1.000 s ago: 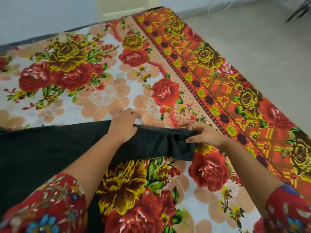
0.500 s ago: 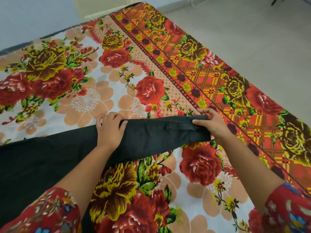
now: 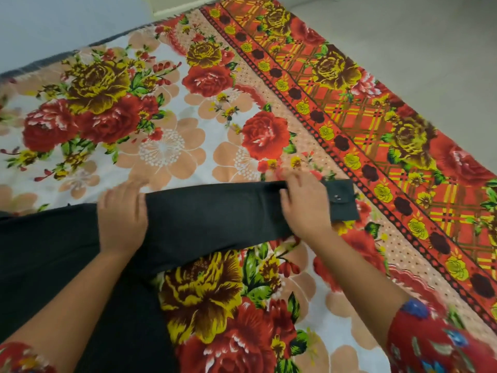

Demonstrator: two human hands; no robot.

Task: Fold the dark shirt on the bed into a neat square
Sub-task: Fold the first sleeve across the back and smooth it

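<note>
Floral bedsheet [image 3: 161, 152] holds matte dark shirt [image 3: 215, 216] beneath left hand [image 3: 122, 216], right hand [image 3: 304, 208]

Shirt [image 3: 48, 251] lies on the floral sheet [image 3: 161, 117], its body at 8 o'clock and one sleeve [image 3: 215, 214] extended flat toward 3 o'clock. Left hand [image 3: 121, 214] presses flat on the sleeve's 9 o'clock end. Right hand [image 3: 304, 205] presses flat just beside the cuff [image 3: 345, 208], whose button [image 3: 336, 196] faces up. Bare floor [image 3: 416, 49] at 1 o'clock.

Head camera (wide-angle) looks forward-down, close over bed [image 3: 161, 157].
</note>
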